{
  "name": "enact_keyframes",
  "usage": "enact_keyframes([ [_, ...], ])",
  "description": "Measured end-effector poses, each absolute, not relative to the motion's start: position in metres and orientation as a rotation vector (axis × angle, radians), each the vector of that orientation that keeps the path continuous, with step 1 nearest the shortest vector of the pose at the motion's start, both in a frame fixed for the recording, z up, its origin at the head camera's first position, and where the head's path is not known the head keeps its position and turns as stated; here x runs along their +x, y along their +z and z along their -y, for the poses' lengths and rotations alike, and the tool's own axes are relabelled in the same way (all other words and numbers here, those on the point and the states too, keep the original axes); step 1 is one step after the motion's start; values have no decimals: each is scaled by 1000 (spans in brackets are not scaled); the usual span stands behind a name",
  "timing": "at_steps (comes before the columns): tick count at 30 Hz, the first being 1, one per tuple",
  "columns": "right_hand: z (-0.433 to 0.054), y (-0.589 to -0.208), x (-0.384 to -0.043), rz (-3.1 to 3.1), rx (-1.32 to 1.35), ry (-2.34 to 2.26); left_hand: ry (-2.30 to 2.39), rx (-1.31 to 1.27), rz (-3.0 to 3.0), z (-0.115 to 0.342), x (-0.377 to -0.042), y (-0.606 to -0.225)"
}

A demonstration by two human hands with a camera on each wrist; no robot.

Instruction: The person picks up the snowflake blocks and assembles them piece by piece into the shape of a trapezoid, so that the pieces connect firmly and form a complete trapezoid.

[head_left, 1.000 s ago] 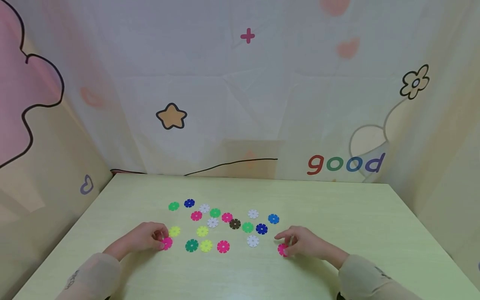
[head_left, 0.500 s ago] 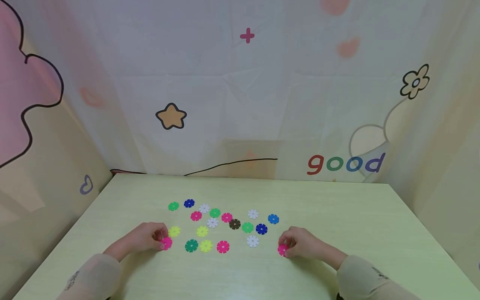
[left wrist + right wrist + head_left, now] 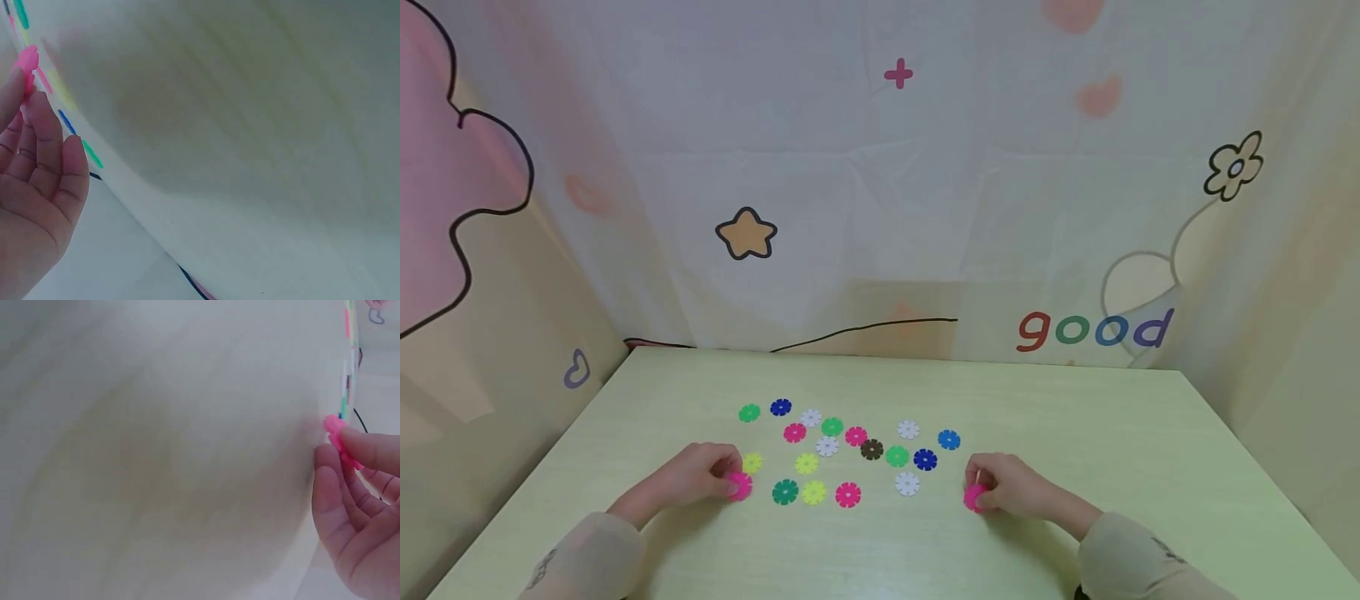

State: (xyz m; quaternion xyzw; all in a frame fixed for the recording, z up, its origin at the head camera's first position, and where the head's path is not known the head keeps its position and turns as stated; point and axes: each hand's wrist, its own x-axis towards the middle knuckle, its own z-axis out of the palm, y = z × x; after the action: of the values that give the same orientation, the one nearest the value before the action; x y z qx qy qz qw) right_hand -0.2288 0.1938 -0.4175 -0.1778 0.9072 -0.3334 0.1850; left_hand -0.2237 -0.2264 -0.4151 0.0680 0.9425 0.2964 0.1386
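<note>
In the head view, my left hand [image 3: 692,475] pinches a pink notched plastic disc [image 3: 742,487] at the left end of a spread of similar discs. The left wrist view shows this pink disc [image 3: 27,61] at the tips of the thumb and fingers. A yellow disc [image 3: 752,463] lies just beyond it. Over on the right, my right hand [image 3: 1017,487] pinches another pink disc [image 3: 974,498] between thumb and fingers. That pink disc [image 3: 337,432] is seen tilted in the right wrist view, partly hidden by the thumb.
Several loose discs lie flat on the pale table [image 3: 880,550] between the hands, among them a dark green disc [image 3: 786,492], a brown disc [image 3: 872,449] and a white disc [image 3: 907,483]. A printed curtain [image 3: 880,208] hangs behind the table.
My right index finger, stretched out a second ago, has curled in to the pink disc. Both held discs have shifted slightly to the right. The loose discs have stayed in place.
</note>
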Motion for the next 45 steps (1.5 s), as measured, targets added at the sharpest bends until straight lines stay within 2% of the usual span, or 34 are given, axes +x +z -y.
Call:
enact_keyframes([
  [10, -188, -399, -231, -2487, -559, -1163, 1005, 417, -2750, 204, -219, -404],
  [21, -161, -378, -221, -2338, -640, -1429, 1109, 580, -2800, 159, -207, -391],
  [34, -128, -374, -212, -2235, -654, -1577, 1155, 812, -2898, 116, -190, -385],
  [45, -116, -373, -204, -2141, -656, -1626, 1000, 955, -3031, 98, -178, -384],
])
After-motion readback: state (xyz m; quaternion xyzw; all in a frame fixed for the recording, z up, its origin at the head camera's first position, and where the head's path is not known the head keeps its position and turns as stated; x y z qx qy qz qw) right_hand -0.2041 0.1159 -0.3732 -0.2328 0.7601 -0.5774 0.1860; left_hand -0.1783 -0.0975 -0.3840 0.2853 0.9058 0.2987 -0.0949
